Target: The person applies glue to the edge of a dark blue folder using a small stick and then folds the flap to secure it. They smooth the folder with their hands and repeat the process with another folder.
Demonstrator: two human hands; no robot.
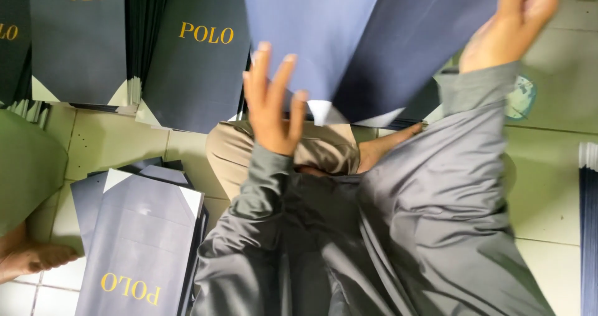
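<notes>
I hold up a dark blue folded paper bag (349,36) in front of me, its white inner flap showing at the bottom edge. My left hand (273,101) is against the bag's near face with fingers spread and pointing up. My right hand (507,26) grips the bag's upper right edge, partly blurred. Both arms wear grey sleeves. Below the bag are my folded legs in tan trousers and a bare foot (386,145).
A stack of flat dark bags with gold lettering (140,241) lies on the tiled floor at lower left. More such bags (193,61) lean at the top left. Another person's green-clad leg and bare foot (31,257) are at the left edge. A further stack's edge (588,229) is at right.
</notes>
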